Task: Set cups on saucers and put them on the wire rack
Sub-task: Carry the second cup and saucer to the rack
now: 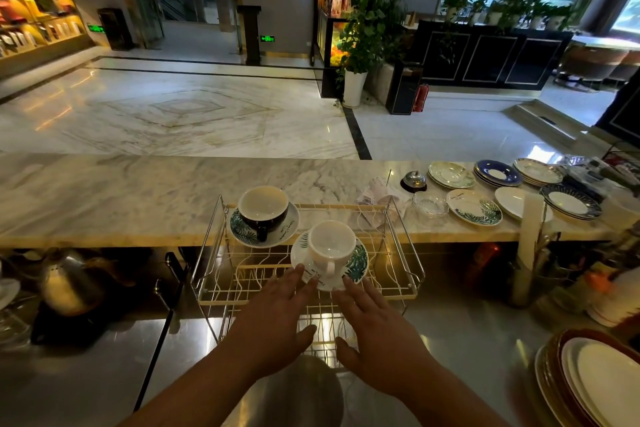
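Head view: left hand (277, 319) and right hand (377, 333), fingers straight and gripping nothing, touched the near rim of the leaf-print saucer (358, 262) carrying the white cup (330, 244) on the wire rack (221, 301), near right of the black cup (263, 208); placement looked done, next likely meant reaching for the spare saucer (474, 207) on the far-right counter.

"Where has the person got their arms?"

"Out in front, both bare, the left forearm (207, 378) and the right forearm (450, 388) angling in toward each other."

"And the hands?"

"The left hand (277, 315) is palm down, its fingers (300, 272) straight and slightly spread. The right hand (377, 329) mirrors it just beside, fingers flat and pointing forward. Each thumb sticks inward; the two tips are near each other, not touching."
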The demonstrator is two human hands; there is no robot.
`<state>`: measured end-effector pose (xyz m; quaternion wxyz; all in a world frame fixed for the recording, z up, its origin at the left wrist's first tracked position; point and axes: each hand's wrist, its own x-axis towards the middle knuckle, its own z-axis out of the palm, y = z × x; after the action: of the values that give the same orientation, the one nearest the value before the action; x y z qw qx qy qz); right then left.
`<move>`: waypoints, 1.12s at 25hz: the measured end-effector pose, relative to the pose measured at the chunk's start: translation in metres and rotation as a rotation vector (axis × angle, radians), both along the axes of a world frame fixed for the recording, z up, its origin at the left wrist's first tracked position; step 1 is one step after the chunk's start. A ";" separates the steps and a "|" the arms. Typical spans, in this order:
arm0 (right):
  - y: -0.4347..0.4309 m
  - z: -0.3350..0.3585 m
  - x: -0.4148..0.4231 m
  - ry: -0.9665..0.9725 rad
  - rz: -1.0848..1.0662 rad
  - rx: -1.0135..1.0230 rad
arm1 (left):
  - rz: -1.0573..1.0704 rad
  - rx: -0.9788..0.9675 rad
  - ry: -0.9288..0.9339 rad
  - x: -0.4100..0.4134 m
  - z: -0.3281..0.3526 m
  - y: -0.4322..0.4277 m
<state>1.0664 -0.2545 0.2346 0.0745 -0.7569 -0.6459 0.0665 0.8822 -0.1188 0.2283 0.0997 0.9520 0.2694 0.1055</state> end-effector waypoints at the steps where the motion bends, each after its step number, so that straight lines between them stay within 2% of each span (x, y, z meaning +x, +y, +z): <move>1: 0.002 0.001 0.004 -0.003 -0.005 -0.004 | 0.001 0.005 0.007 0.005 0.001 0.001; 19: 0.036 0.015 0.042 -0.015 -0.048 -0.056 | 0.045 -0.017 0.135 0.084 0.001 0.021; 28: 0.055 0.022 0.062 0.028 -0.088 -0.097 | -0.046 -0.107 0.136 0.096 0.007 0.048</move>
<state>1.1281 -0.1990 0.2564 0.0496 -0.7861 -0.6070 0.1051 0.9787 -0.0709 0.2356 0.1341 0.9562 0.2590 0.0238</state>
